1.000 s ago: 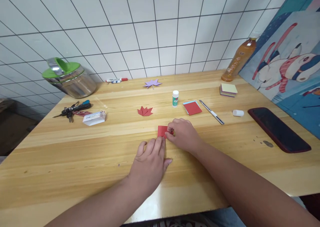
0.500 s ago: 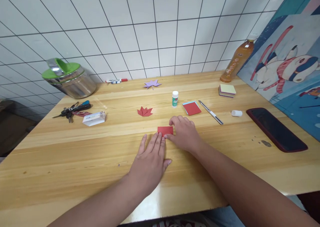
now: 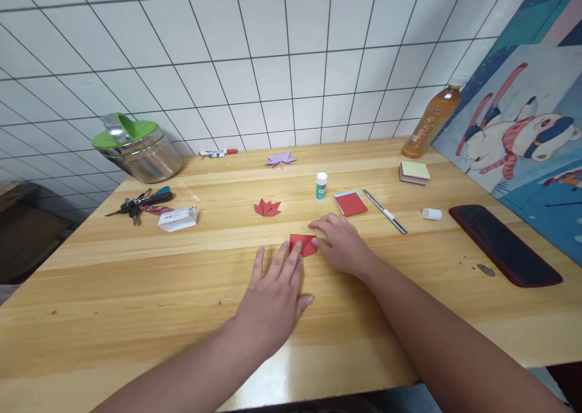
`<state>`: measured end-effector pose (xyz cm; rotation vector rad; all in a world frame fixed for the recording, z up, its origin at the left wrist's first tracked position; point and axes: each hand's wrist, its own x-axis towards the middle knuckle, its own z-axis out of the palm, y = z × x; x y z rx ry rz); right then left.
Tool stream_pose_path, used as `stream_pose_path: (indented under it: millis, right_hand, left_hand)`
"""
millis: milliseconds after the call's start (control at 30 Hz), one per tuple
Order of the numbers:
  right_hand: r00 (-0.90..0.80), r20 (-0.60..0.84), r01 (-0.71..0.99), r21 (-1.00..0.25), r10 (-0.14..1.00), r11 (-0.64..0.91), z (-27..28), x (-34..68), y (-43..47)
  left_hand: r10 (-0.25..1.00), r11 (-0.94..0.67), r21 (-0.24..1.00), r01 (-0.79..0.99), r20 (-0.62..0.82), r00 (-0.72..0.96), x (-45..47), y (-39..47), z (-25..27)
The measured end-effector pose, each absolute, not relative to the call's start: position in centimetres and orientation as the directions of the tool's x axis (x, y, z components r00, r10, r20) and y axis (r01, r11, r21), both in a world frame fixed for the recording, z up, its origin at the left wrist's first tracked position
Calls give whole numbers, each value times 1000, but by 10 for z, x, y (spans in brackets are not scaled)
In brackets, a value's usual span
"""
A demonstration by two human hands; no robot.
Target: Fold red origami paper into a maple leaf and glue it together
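A small folded piece of red paper (image 3: 309,245) lies on the wooden table in front of me. My left hand (image 3: 273,298) is spread flat, its fingertips pressing on the paper's left and middle part and covering some of it. At the paper's right end is my right hand (image 3: 343,245), thumb tip touching the edge and index finger reaching past the upper corner, apart from the thumb. Just beyond sits a red folded paper leaf (image 3: 267,208). A glue stick (image 3: 321,187) stands uncapped or white-topped, which I cannot tell, beside red and light blue paper squares (image 3: 350,204).
A utility knife (image 3: 385,211), white cap (image 3: 431,214) and phone (image 3: 504,244) lie to the right. Behind are a paper stack (image 3: 414,173), a drink bottle (image 3: 431,122), a purple paper leaf (image 3: 280,159) and markers (image 3: 218,153). Leftward: keys (image 3: 140,205), small box (image 3: 178,219), steel pot (image 3: 145,155).
My right thumb has shifted from the paper's lower edge up to its right end, which now looks slanted. My left fingertips lie further onto the paper. The view has tilted slightly upward.
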<state>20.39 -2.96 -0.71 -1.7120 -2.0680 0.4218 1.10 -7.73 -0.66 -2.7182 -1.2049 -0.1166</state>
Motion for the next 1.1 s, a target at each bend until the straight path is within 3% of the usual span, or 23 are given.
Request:
stream_pose_path:
  millis: [167, 300, 467, 600, 800, 967, 1100]
  right_hand:
    - [-214, 165, 823, -501, 963, 268, -7, 198, -29]
    - [-217, 74, 788, -575, 973, 219, -7, 202, -27]
    - [-193, -8, 666, -736, 981, 125, -5, 204, -30]
    - [-146, 5, 471, -879, 989, 74, -4, 197, -32]
    - [-98, -23, 165, -986, 995, -6, 3, 190, -33]
    - [-137, -121, -24, -992, 983, -125, 10, 187, -36]
    - [-163, -106, -41, -993, 981, -114, 9, 184, -37]
  left_hand:
    - [683, -694, -121, 710, 202, 702, 6, -74, -2]
    - [744, -640, 11, 769, 259, 616, -2, -61, 14]
    - [881, -473, 442, 763, 218, 420, -12, -33, 24]
    - [921, -223, 830, 512, 7, 390, -8, -22, 13]
    - [979, -147, 904, 402, 75, 188, -2, -21, 7]
    - [955, -36, 976, 216, -30, 296, -2, -20, 8]
    - [959, -25, 978, 206, -35, 281, -2, -21, 9]
